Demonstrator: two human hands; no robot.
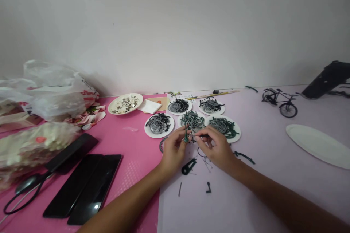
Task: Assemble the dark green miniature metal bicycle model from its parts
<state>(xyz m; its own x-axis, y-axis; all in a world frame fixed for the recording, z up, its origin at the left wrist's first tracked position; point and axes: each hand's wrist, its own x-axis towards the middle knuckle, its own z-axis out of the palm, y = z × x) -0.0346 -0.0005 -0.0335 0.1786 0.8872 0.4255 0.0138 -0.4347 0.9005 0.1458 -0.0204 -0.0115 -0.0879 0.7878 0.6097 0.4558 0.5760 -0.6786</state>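
My left hand [174, 149] pinches a small dark green part [186, 136] that stands upright between thumb and fingers. Close to its right, my right hand [214, 145] has its fingertips closed on a thin piece that reaches toward the green part; its shape is too small to tell. Below the hands lie a dark green teardrop-shaped part [188, 167], a thin rod [179, 189] and a small black crank-like piece [208, 188]. A green curved strip [246, 157] lies right of my right hand. A small wheel [162, 145] is partly hidden behind my left hand.
Several white plates [147, 131] of model parts stand beyond the hands. A model bicycle [280, 102] and an oval white plate [318, 145] are at right. Left are a dish of small bits [125, 104], plastic bags [54, 94] and a black phone [95, 189].
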